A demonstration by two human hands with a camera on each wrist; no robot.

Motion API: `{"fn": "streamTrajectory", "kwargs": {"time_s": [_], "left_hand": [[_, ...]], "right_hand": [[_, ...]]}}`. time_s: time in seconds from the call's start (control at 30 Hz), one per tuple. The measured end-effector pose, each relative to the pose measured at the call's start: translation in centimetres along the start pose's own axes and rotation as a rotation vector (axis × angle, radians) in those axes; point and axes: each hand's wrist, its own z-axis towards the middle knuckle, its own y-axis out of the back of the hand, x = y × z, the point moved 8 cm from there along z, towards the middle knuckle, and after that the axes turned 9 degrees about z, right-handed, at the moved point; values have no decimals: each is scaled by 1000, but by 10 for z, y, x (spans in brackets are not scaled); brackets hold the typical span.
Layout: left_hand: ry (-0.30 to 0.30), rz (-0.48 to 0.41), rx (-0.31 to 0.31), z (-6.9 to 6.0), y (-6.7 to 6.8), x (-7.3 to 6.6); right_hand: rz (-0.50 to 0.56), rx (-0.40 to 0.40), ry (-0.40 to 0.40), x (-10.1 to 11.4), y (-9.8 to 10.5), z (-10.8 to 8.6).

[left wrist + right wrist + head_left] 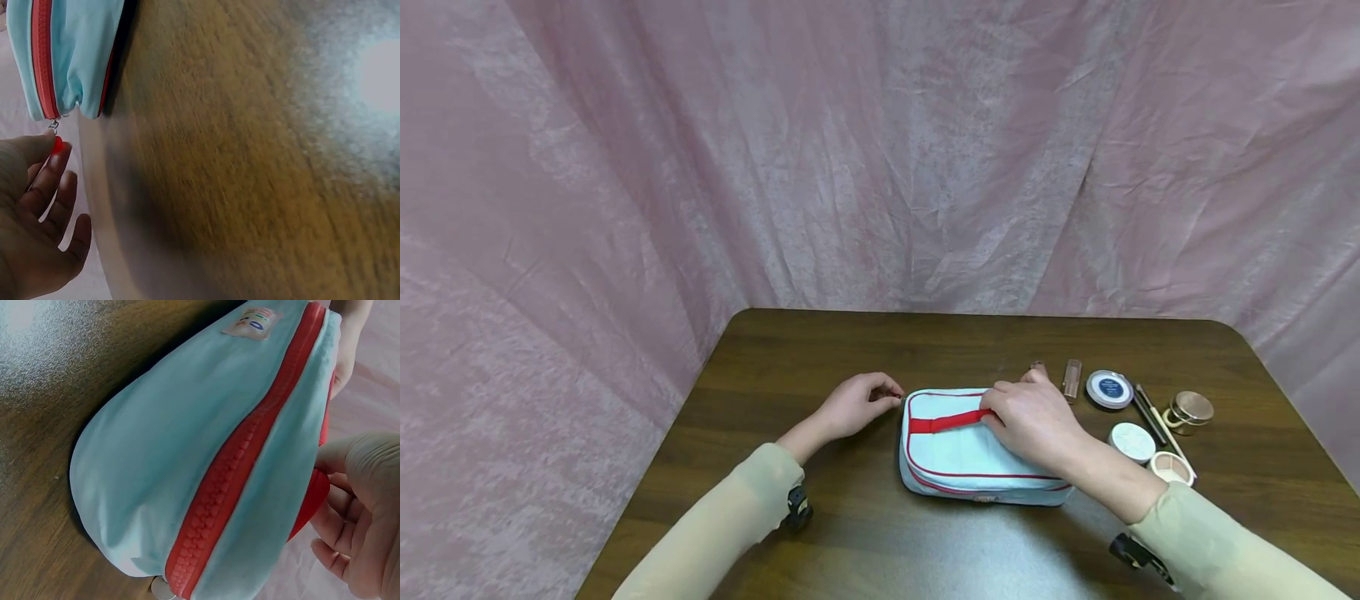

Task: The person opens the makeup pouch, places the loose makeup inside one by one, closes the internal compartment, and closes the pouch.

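Note:
A light blue zippered pouch (pixel 977 462) with red piping lies on the wooden table, in front of me. My left hand (pixel 853 406) is at its left end. There, thumb and forefinger pinch the small red zipper pull (pixel 57 145), which hangs from a metal ring. The red zipper (pixel 234 456) looks closed along the part visible in the right wrist view. On top of the pouch, my right hand (pixel 1037 421) grips the red strap handle (pixel 943 422) near its right end. The hand covers the pouch's far right corner in the head view.
Right of the pouch lie cosmetics: a small clear-pink tube (pixel 1072 381), a round compact with a blue label (pixel 1109 389), a white-lidded jar (pixel 1132 442), an ivory round case (pixel 1172 469), slim pencils (pixel 1150 417) and a gold-lidded jar (pixel 1192 407). Pink cloth (pixel 880 167) hangs behind the table.

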Motion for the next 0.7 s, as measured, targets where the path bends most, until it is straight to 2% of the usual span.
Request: {"fn": "streamTrajectory", "kwargs": {"time_s": [0.17, 0.7], "left_hand": [[-12, -9, -15, -4, 4, 0], [19, 21, -40, -21, 9, -3]], "right_hand": [[-18, -13, -14, -2, 0, 1], [-10, -30, -48, 0, -1, 5]]}}
